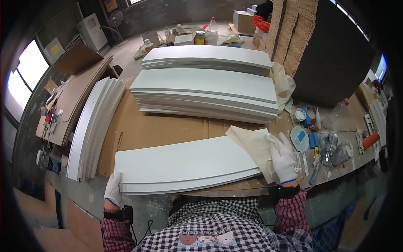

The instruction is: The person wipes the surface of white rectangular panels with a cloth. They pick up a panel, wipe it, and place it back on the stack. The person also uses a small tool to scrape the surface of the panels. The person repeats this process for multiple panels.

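In front of me lies a short stack of long white boards (180, 161), each with a gently curved near edge. My left hand (113, 187), in a white knitted glove, is closed around the near left corner of the stack. At the right end my right hand (283, 158), gloved the same way, rests with its fingers stretched out beside the boards. A cream cloth (252, 147) drapes over the right end of the top board, and its edge touches my right hand. The undersides of both hands are hidden.
Beyond lie taller stacks of white boards (205, 80) on brown cardboard (168, 126). More white boards (90, 126) stand at the left. A brush (321, 161), a clear bottle (337, 114) and a round disc (299, 138) lie right. Dark panels (331, 54) rise behind them.
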